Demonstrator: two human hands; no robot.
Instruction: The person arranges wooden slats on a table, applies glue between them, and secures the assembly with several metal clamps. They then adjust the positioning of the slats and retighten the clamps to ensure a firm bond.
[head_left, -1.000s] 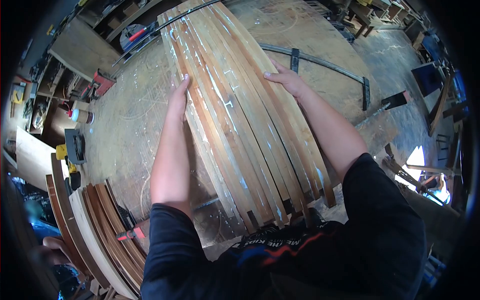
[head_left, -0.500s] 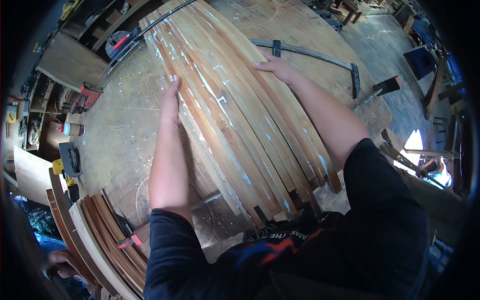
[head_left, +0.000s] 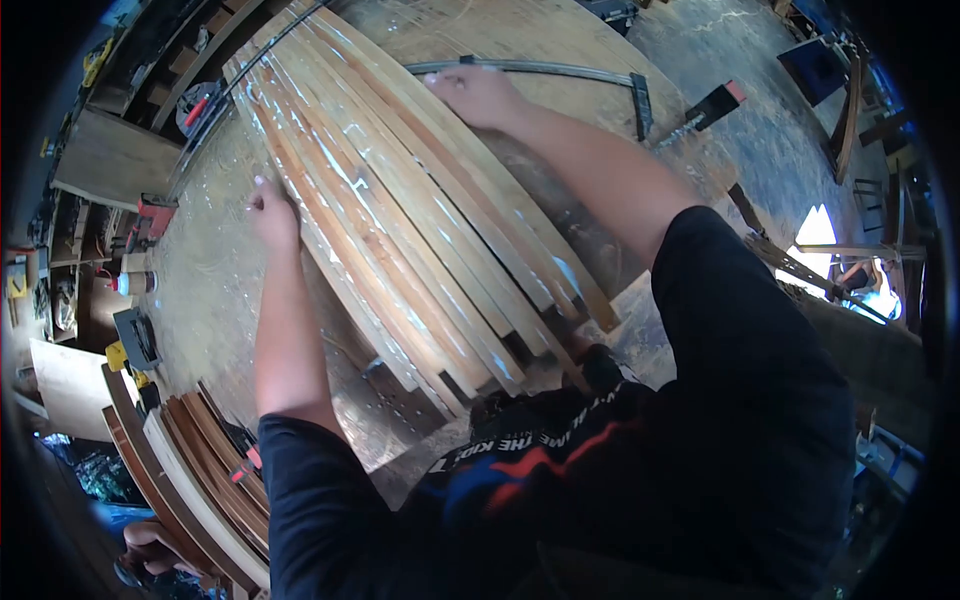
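Observation:
Long wooden strips [head_left: 400, 215] lie side by side on the worktable, with pale whitish glue smeared along their seams and faces. Just off their left edge is my left hand [head_left: 273, 213], its fingers curled in, with nothing visible in it. My right hand [head_left: 478, 95] is at the far right edge of the strips, close to a metal bar clamp [head_left: 560, 68]. Its fingers are also curled, slightly blurred, and I see nothing held. Another long clamp bar [head_left: 268, 45] crosses the far end of the strips. The strip ends near my body are uneven.
The worktable [head_left: 205, 290] carries a red clamp head [head_left: 153, 218] at left and a black clamp end [head_left: 712, 108] at right. Curved wooden pieces [head_left: 195, 460] stand at lower left. Shelves [head_left: 90, 230] line the left side. A person [head_left: 868, 280] is far right.
Both hands have come away from pressing the strips' sides, and their fingers have curled in. The view has shifted, so the strips appear further left.

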